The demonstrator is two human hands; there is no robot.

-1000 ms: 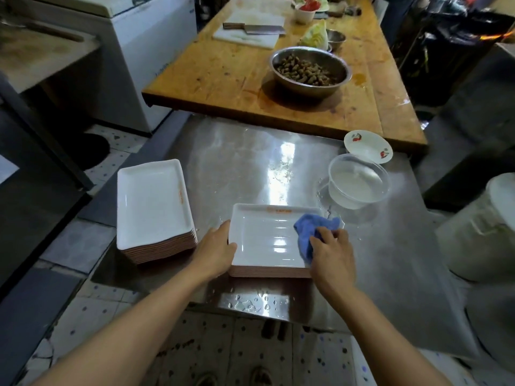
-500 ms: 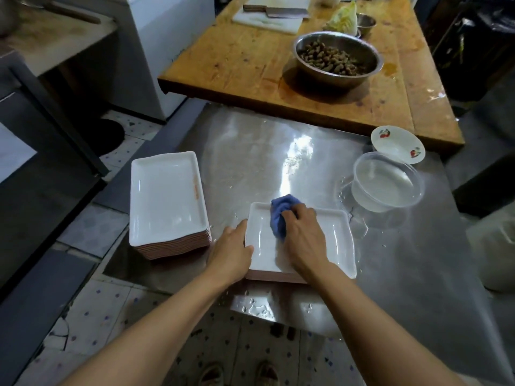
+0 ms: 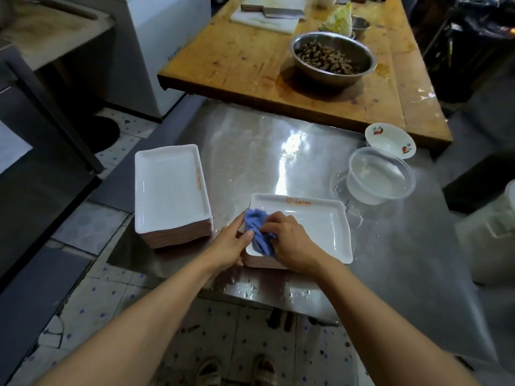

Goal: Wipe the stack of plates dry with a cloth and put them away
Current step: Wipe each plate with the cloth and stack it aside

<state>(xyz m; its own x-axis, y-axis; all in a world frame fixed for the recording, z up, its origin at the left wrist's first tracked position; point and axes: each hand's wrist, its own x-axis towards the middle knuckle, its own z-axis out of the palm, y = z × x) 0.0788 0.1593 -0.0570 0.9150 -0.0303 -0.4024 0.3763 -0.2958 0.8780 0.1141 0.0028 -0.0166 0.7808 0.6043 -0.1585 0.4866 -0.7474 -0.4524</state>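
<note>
A short stack of white rectangular plates [image 3: 315, 227] lies at the front of the wet steel table [image 3: 278, 151]. My right hand [image 3: 295, 246] grips a crumpled blue cloth [image 3: 257, 232] and presses it on the top plate's left end. My left hand [image 3: 230, 243] holds the left edge of that stack, thumb against the cloth. A taller stack of the same white plates [image 3: 170, 188] stands on the table's left corner, apart from both hands.
A clear plastic bowl of water [image 3: 380, 179] and a small white patterned dish [image 3: 390, 140] sit at the right. Behind is a wooden table [image 3: 237, 59] with a steel bowl of peanuts [image 3: 333, 58], a cleaver and a cutting board. Water drops dot the table's front edge.
My right hand has dragged the cloth from the plate's right end across to its left end, next to my left hand. The camera has shifted closer.
</note>
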